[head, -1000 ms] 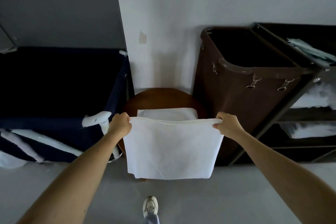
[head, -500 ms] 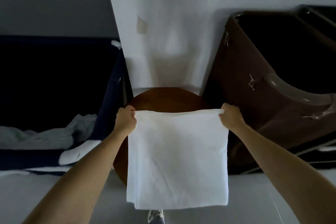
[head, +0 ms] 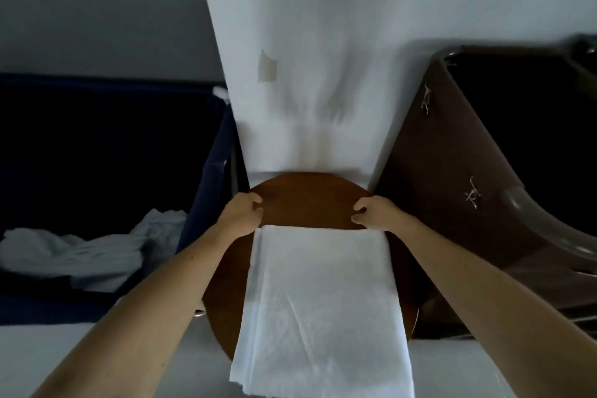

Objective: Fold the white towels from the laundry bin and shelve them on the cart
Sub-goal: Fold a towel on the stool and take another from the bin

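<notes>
Nearest, white towel (head: 323,300), folded in layers, laid on the round brown bench (head: 310,197), hanging limp over its near rim. Looks soft, light, floppy; probably best taken by two corners at once. At its far corners, left grip (head: 240,213) and right grip (head: 374,212), fingers (head: 255,205) curled; cannot tell whether pinching cloth. Farther left, crumpled laundry (head: 97,252) in the bin (head: 213,145)
</notes>
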